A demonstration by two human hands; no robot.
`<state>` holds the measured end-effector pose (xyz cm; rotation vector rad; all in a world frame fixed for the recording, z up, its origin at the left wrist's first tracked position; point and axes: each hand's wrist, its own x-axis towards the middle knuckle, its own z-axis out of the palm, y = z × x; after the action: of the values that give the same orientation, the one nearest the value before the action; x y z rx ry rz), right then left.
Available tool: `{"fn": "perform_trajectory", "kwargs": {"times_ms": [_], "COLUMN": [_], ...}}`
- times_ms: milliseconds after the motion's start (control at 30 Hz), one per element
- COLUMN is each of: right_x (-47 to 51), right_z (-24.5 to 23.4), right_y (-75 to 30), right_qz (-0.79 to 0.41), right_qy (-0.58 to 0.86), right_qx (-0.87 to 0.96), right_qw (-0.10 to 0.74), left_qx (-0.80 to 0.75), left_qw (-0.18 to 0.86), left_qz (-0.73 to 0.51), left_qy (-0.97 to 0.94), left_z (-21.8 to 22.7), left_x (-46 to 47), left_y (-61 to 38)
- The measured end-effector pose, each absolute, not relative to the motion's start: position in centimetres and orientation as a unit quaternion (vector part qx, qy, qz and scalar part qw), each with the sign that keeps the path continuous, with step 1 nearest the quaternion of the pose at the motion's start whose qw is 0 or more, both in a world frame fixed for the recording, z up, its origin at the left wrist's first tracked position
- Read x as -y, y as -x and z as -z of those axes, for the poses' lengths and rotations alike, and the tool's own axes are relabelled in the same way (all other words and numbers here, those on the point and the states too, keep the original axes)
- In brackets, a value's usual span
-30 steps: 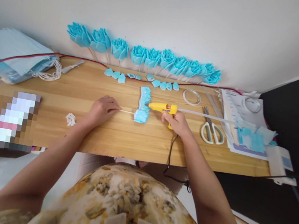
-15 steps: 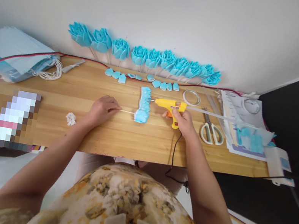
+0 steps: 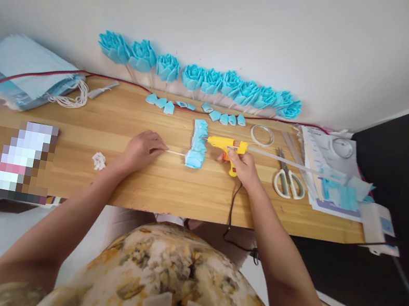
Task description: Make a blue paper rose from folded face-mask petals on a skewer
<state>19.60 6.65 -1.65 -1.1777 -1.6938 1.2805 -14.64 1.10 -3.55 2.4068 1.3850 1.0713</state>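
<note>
My left hand (image 3: 142, 150) pinches a thin wooden stick (image 3: 175, 153) that lies on the wooden table (image 3: 143, 184). The stick's far end sits in a blue fabric flower bud (image 3: 194, 159), joined to a strip of blue petals (image 3: 200, 134) running away from me. My right hand (image 3: 243, 168) grips a yellow glue gun (image 3: 226, 145) by its handle. The gun's nozzle points left and almost touches the petal strip. A clear glue stick (image 3: 286, 160) juts out of the gun's back, and a black cord (image 3: 233, 211) hangs from it over the table's front edge.
Several finished blue flowers (image 3: 202, 77) lean on the wall, with loose blue petals (image 3: 196, 110) before them. Scissors (image 3: 289, 180), a tape roll (image 3: 262, 134) and papers (image 3: 329, 164) lie right. Blue masks (image 3: 28, 77) are stacked far left; a white scrap (image 3: 98, 161) lies near my left arm.
The glue gun pulled back to the right half a second ago; now my right hand has brought its nozzle left again to the petal strip. My left hand has stayed on the stick.
</note>
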Motion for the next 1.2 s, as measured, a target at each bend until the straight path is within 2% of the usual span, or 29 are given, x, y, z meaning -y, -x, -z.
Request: {"fn": "perform_trajectory", "kwargs": {"times_ms": [400, 1200], "right_x": [-6.46, -6.61], "right_z": [1.36, 1.67], "right_y": [-19.24, -18.86], "right_qz": [-0.427, -0.370], "right_qy": [0.452, 0.451], "right_qx": [0.715, 0.759], "right_qw": [0.319, 0.288], "left_qx": [-0.475, -0.477], "left_qw": [0.091, 0.100], "left_qz": [-0.354, -0.352], "left_qy": [-0.801, -0.799], "left_z": [3.68, 3.36], "left_x": [-1.10, -1.03], "left_y": [14.70, 14.55]}}
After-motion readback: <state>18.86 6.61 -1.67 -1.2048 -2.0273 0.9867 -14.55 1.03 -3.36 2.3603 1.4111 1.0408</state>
